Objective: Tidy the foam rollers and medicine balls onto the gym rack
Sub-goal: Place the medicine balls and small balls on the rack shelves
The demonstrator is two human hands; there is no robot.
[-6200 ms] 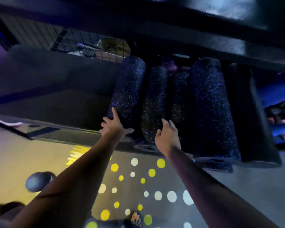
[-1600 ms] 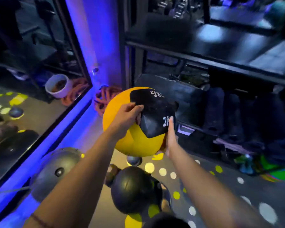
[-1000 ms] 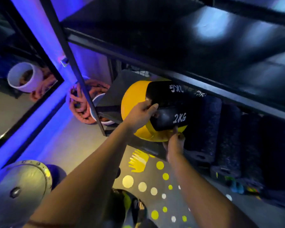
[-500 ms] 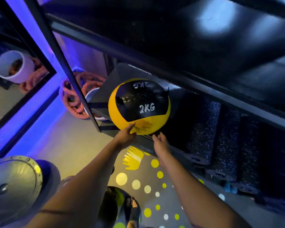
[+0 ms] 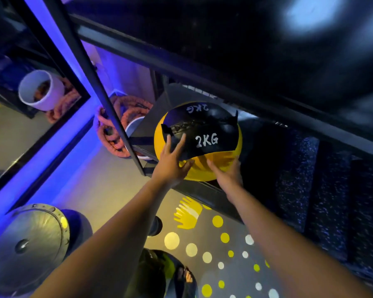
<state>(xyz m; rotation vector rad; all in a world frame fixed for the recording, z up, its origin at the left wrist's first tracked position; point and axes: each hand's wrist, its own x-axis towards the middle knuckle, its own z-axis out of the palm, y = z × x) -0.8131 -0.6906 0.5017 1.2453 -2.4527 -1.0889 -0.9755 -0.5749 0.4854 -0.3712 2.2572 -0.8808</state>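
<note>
Medicine ball (image 5: 197, 143), frame centre, seating on rack shelf (image 5: 202, 190); left hand (image 5: 172, 166), right hand (image 5: 226, 175) press open-fingered, ungripped; next, likely: steady, then release.

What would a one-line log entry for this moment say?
2KG medicine ball: on rack shelf | left hand: flat on ball front | right hand: touching ball's lower right | foam rollers: shelved beside it

Both bare forearms stretch from the near edge toward the far middle, drawing closer together. The left hand (image 5: 172, 161) lies flat, fingers straight and spread, thumb out to the right, on the medicine ball (image 5: 215, 134). The right hand (image 5: 227, 175) presses its palm lower on the ball's right side.
</note>
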